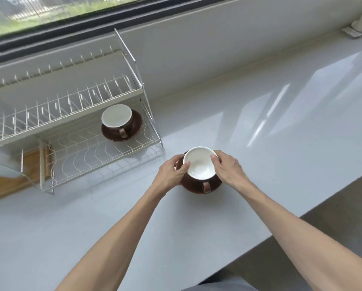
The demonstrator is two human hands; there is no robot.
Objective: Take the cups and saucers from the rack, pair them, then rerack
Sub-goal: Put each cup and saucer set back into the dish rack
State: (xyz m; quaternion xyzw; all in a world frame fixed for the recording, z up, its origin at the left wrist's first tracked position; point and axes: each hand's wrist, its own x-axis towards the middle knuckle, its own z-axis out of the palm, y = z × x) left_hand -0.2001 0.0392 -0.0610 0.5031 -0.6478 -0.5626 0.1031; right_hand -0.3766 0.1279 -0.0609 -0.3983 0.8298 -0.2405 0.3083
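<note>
Count: two cups, two saucers, one rack. Near pair, on the white counter (260, 143) straight ahead at 12 o'clock: my left hand (171, 172) and right hand (228, 168) wrap the cup (200, 164) from 9 and 3 o'clock, fingers curled around its sides, thumbs on the rim. Cup is brown outside, glossy white inside, handle pointing to 6 o'clock. It sits on a brown saucer (193, 186). Farther, at 10 o'clock: second cup (116, 116) on second saucer (134, 126), same colours, on the lower tier of the white wire rack (70, 106).
</note>
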